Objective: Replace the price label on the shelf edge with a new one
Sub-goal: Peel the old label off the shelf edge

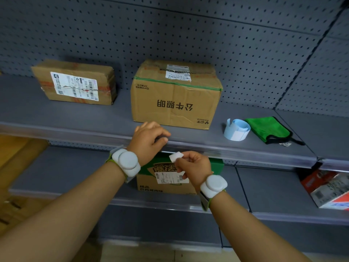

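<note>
White label (pixel 176 156): small blank slip, pinched betw. thumb & fingertips of your right hand (pixel 192 167), just below the shelf edge (pixel 207 151), slightly tilted.
Right hand: closed on the label, held in front of the lower shelf's green-topped carton (pixel 166 178); white puck-shaped band on the wrist.
Left hand (pixel 149 139): fingers curled down over the front lip of the upper shelf, thumb & index near each other at the edge strip; can't tell if they grip anything there. Same kind of white wrist band.
Hands: close together, left above & a bit left of right, not touching.
Shelf edge: clear/grey plastic strip running along the front of the grey shelf; the part under your left fingers is hidden.
Label roll (pixel 237 130): pale blue backing w/ white labels, curled loosely, standing on the upper shelf right of your hands.
Green cloth (pixel 268 130): lies just right of the roll, touching or nearly so.
Big carton (pixel 175 97): cardboard, print upside down, directly behind your left hand.
Flat carton (pixel 75 83): cardboard w/ shipping sticker, further left, well apart from the big one.
Backing: grey pegboard.
</note>
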Demonstrator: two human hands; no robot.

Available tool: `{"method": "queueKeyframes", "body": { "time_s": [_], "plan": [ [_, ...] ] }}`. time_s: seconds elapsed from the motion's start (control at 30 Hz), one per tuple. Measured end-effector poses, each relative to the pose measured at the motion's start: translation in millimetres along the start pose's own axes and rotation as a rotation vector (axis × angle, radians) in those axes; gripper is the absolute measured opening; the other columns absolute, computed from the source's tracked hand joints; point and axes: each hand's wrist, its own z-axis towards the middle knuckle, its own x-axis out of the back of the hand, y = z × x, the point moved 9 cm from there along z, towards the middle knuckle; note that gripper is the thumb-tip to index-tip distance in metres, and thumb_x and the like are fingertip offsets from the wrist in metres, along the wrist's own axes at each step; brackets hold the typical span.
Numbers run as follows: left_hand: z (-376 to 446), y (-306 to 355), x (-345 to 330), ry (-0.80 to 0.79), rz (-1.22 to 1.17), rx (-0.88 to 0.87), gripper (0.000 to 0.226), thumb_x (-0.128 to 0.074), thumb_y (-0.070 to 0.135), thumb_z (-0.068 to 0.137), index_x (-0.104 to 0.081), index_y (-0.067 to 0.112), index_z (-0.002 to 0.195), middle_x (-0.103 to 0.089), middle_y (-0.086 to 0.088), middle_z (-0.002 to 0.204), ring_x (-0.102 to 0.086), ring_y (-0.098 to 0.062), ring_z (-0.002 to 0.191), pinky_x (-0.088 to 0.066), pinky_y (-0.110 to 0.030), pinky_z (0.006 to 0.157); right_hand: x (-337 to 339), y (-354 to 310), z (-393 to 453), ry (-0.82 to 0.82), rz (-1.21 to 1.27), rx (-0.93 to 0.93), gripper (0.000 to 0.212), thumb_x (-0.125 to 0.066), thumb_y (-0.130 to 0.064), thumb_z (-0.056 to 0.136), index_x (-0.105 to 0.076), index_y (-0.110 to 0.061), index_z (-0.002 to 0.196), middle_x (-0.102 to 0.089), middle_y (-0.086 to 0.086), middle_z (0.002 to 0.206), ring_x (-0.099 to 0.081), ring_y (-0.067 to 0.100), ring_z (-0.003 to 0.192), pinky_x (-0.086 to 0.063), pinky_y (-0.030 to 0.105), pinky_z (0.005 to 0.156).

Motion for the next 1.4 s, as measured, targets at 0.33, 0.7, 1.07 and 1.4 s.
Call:
{"method": "queueKeyframes", "body": {
  "time_s": [0.33, 0.7, 1.07, 1.4],
  "plan": [
    [-40.1, -1.3, -21.2, -0.316, -0.539, 0.406, 0.019, -0.052, 0.015, 0.093, -0.068, 0.014, 0.104, -0.071, -0.006, 0.101, -0.067, -0.016, 0.089, -0.055, -0.033, 0.084, -18.8, -32.2, -10.4, -0.120, 0.017, 0.101, 0.023, -0.059, 0.007, 0.082, -0.070, -0.009, 0.093, -0.067, 0.010, 0.068, -0.054, 0.012, 0.047, -0.043, 0.022, 0.041],
    [-73.3, -25.7, -7.2, -0.179, -0.791, 0.708, 0.004, -0.065, 0.002, 0.082, -0.066, 0.005, 0.081, -0.066, -0.013, 0.071, -0.062, -0.016, 0.057, -0.055, -0.025, 0.054, -41.4, -44.3, -25.8, -0.228, -0.021, 0.169, 0.027, -0.060, 0.008, 0.079, -0.061, -0.017, 0.090, -0.064, 0.010, 0.066, -0.057, 0.012, 0.047, -0.042, 0.024, 0.042],
    [-109.7, -43.9, 0.3, -0.082, -0.888, 0.816, 0.018, -0.053, -0.001, 0.087, -0.065, 0.009, 0.096, -0.068, -0.009, 0.082, -0.061, -0.014, 0.064, -0.054, -0.023, 0.054, -64.2, -46.8, -40.8, -0.128, -0.301, 0.476, 0.029, -0.069, -0.001, 0.079, -0.067, -0.030, 0.081, -0.068, -0.006, 0.080, -0.058, 0.008, 0.060, -0.053, 0.020, 0.059],
    [-148.2, -47.9, 12.8, 0.009, -1.150, 0.840, 0.020, -0.044, -0.005, 0.090, -0.062, 0.004, 0.092, -0.066, -0.010, 0.082, -0.062, -0.016, 0.070, -0.056, -0.023, 0.064, -100.6, -44.2, -58.0, -0.199, -0.182, 0.502, 0.012, -0.072, -0.006, 0.079, -0.068, -0.017, 0.077, -0.063, 0.003, 0.076, -0.055, 0.024, 0.058, -0.052, 0.032, 0.057]
  ]
}}
